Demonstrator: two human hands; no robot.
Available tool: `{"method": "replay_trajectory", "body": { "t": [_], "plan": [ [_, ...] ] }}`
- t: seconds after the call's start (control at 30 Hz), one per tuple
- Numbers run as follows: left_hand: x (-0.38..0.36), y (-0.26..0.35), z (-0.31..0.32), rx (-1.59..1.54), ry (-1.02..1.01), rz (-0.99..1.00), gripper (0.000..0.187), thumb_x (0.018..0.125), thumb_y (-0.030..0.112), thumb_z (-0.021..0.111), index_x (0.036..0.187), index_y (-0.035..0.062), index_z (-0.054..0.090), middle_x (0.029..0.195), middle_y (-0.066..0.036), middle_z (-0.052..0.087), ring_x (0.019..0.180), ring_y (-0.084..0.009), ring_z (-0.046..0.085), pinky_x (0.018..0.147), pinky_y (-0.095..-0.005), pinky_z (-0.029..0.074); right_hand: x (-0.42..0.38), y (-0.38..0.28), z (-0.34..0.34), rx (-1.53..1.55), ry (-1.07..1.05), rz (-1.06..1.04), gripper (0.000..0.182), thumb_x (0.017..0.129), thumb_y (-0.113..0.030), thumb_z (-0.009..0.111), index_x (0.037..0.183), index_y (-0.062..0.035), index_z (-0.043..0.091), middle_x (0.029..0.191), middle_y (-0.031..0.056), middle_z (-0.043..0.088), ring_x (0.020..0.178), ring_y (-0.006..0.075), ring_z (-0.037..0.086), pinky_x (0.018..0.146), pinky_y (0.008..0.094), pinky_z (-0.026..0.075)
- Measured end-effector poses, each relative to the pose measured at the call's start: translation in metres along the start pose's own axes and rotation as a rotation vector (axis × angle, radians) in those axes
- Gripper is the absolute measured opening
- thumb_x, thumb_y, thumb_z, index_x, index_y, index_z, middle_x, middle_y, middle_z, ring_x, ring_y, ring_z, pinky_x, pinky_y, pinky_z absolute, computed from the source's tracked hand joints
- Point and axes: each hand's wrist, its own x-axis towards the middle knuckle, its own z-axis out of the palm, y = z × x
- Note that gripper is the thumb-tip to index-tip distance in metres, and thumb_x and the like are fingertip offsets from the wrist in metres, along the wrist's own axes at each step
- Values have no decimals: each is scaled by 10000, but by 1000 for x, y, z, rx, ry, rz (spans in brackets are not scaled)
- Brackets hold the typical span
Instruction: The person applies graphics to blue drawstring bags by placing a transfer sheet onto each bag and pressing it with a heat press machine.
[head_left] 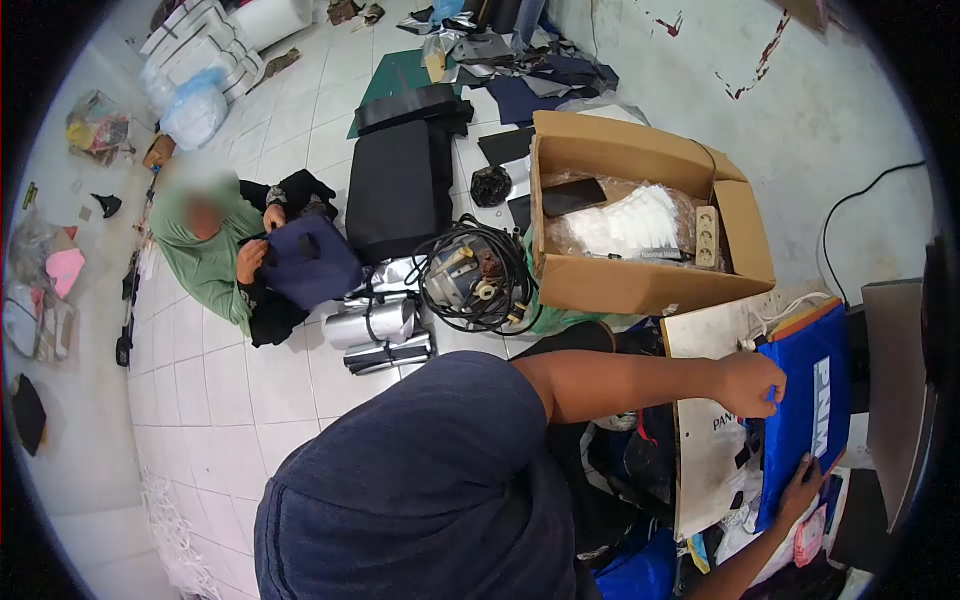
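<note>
A bright blue fabric panel (pixel 803 400) with white lettering, which looks like "PNM", and an orange edge lies on a pale wooden board (pixel 700 345). My left hand (pixel 750 385) is closed in a fist over the panel's near edge. A small blue bit shows at its fingers, too small to name. Lower down, my right hand (pixel 800 490) rests on the panel beside the lettering, fingers stretched out. Both forearms reach over from the left and below.
A cardboard box (pixel 640 285) holds white sheets, a black item and a power strip (pixel 707 238). Left of it sits a machine with coiled black cable (pixel 475 275). A person in green (pixel 200 240) handles a navy bag (pixel 310 262). Silver rolls (pixel 375 325) lie nearby.
</note>
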Motion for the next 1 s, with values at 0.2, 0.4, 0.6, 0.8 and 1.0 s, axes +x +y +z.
{"method": "replay_trajectory", "body": {
  "t": [0.2, 0.4, 0.6, 0.8, 1.0],
  "plan": [
    [24, -11, 31, 193, 124, 131, 217, 732, 241, 694, 895, 98, 688, 858, -122, 646, 889, -331, 624, 769, -463, 497, -4, 12, -2, -39, 39, -14, 608, 994, -483, 512, 1247, 65, 591, 1285, 261, 587, 1222, 393, 536, 1053, 421, 395],
    [59, -48, 30, 389, 315, 465, 312, 671, 186, 730, 963, 82, 701, 913, -147, 625, 962, -345, 584, 854, -489, 464, -24, -9, -16, 3, 285, 7, 447, 927, -375, 649, 1144, 16, 660, 1169, 226, 655, 1097, 374, 619, 981, 427, 459],
    [91, -20, 19, 630, 82, 237, 402, 808, 293, 716, 1155, 93, 678, 1214, -188, 617, 1143, -376, 567, 989, -493, 438, -38, -25, -34, 10, 346, 66, 348, 866, -305, 682, 1074, -26, 696, 1074, 184, 685, 1005, 370, 650, 888, 437, 510],
    [134, -44, 43, 838, -88, 214, 499, 892, 384, 631, 1310, 112, 601, 1421, -238, 486, 1317, -453, 439, 1122, -498, 341, -27, -28, -21, -3, 352, 45, 357, 871, -336, 681, 1079, -46, 697, 1081, 135, 674, 1000, 340, 643, 828, 473, 487],
    [169, -57, 54, 923, -255, 147, 600, 939, 484, 532, 1417, 123, 499, 1512, -217, 389, 1420, -424, 315, 1164, -499, 265, -12, -35, 0, -12, 316, 78, 460, 925, -414, 605, 1161, -24, 667, 1210, 178, 637, 1136, 330, 594, 978, 444, 433]
  ]
}}
